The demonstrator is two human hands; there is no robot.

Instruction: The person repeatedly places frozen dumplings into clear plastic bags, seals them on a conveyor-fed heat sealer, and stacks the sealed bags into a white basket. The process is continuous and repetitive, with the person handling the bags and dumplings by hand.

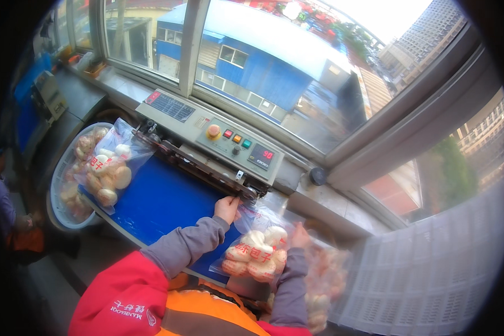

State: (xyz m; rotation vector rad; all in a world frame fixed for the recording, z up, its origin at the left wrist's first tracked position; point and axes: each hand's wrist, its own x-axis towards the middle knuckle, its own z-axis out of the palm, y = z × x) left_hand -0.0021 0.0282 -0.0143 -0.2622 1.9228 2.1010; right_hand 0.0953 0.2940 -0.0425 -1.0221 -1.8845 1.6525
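Note:
A clear plastic bag of steamed buns (256, 254), printed in red, lies at the right end of a blue conveyor belt (164, 197). My left hand (227, 210) pinches the bag's upper left edge, close against the inlet of a continuous band sealer (210, 130). On the bag's right side, my right hand (301, 237) grips its upper edge, slightly blurred. Another bag of buns (109, 166) sits at the belt's left end, its top edge by the sealer's outlet and its lower part overhanging the belt's end.
A round white basket (61, 201) holding bagged buns stands left of the belt. More bagged buns (325, 269) lie right of my right hand, beside a white plastic crate (416, 273). Windows (252, 63) rise behind the sealer. Another person's sleeve (6, 201) shows at far left.

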